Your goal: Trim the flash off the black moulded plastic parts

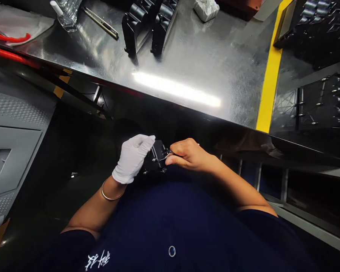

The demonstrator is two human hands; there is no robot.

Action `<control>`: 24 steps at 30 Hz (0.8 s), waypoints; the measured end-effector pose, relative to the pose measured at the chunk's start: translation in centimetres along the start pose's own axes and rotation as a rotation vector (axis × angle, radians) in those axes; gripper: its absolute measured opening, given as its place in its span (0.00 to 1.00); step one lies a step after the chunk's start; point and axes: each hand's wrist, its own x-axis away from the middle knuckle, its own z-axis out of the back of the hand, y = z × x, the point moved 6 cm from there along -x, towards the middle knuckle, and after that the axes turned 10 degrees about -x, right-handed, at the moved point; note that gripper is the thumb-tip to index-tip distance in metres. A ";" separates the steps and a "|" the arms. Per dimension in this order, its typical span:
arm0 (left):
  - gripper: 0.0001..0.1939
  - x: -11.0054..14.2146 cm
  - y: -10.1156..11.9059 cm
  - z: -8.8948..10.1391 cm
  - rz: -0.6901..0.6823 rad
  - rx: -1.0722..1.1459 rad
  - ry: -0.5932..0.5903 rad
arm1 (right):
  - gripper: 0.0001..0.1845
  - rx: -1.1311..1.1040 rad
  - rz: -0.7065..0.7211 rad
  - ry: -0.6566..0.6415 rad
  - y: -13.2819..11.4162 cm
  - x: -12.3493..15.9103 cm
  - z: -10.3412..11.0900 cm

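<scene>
In front of my body I hold a small black molded part off the table, with shiny round bosses or pins along its lower edge. My left hand, in a white glove, is closed on the part's left side. From the right, my bare right hand pinches thumb and forefinger together at the part's right edge. A thin, light-edged piece shows between those fingertips, too small and dark to name. The fingers hide portions of the part.
Beyond my hands runs a metal table. On it lie a utility knife, black molded parts, a white wrapped bundle and a clear bottle. Yellow tape borders more black parts. A grey bin stands left.
</scene>
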 end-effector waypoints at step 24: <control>0.20 -1.7 -1.5 -0.4 0.164 0.023 -0.075 | 0.20 0.351 -0.043 0.540 0.7 0.7 0.3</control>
